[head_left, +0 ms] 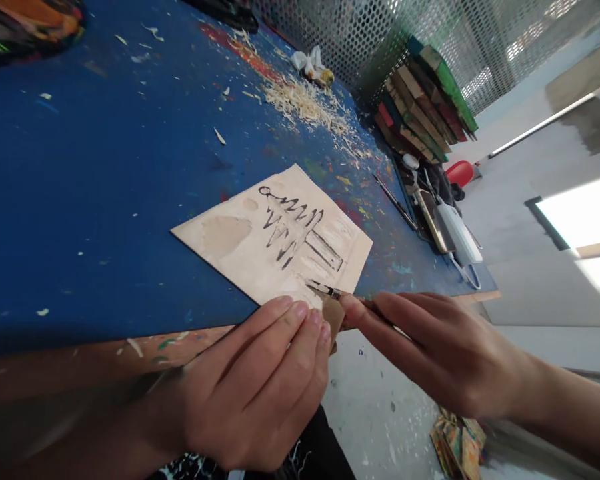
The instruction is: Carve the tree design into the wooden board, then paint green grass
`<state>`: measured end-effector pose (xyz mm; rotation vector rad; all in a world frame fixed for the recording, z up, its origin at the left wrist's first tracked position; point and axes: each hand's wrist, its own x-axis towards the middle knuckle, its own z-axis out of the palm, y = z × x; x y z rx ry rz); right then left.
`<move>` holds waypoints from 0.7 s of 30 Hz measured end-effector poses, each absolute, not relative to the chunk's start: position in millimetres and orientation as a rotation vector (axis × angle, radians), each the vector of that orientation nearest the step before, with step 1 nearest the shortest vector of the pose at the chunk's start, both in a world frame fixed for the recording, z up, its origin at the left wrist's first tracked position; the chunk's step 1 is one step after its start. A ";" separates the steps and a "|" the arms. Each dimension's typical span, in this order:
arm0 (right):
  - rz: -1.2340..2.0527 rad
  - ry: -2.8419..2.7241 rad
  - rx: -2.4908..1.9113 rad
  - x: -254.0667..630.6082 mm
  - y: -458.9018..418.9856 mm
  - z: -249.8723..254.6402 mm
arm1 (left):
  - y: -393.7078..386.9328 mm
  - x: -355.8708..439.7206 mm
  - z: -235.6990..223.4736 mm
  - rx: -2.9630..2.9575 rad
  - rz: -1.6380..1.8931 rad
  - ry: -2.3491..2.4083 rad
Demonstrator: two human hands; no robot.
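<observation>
A pale woodcut board (pixel 220 250) lies on the blue table near its front edge. Black lines on it form a zigzag tree shape with a trunk, and some patches are cut lighter. My left hand (pixel 260 380) is closed over the board's near corner, fingers together on top; the thumb is hidden. In my right hand (pixel 430 340) is a carving gouge (pixel 325 289), its handle mostly covered by the fingers. The gouge's metal tip touches the board just beyond my left fingertips, below the drawn tree.
Wood shavings (pixel 305 103) are heaped on the paint-stained table (pixel 105 147). A pen-like tool (pixel 395 202) lies at the right, near a phone (pixel 434 220) and a white power bank (pixel 459 233). Stacked wooden blocks (pixel 420 100) stand by the perforated metal screen (pixel 360 40).
</observation>
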<state>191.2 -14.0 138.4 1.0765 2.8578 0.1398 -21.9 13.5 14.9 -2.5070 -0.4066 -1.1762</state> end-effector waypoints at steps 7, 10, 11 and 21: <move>0.088 2.908 1.246 197.8 -16.1 127.4 | 11.5 -16.9 12.8 -2.475 -1.227 -0.475; 0.105 2.942 1.162 199.8 -13.9 125.0 | 11.3 -14.4 12.9 -2.446 -1.285 -0.483; 0.195 2.949 1.056 199.8 -12.1 125.4 | 11.4 -13.7 13.1 -2.442 -1.301 -0.486; 0.674 2.913 0.622 207.5 6.8 126.8 | 12.3 -9.8 14.7 -2.398 -1.331 -0.518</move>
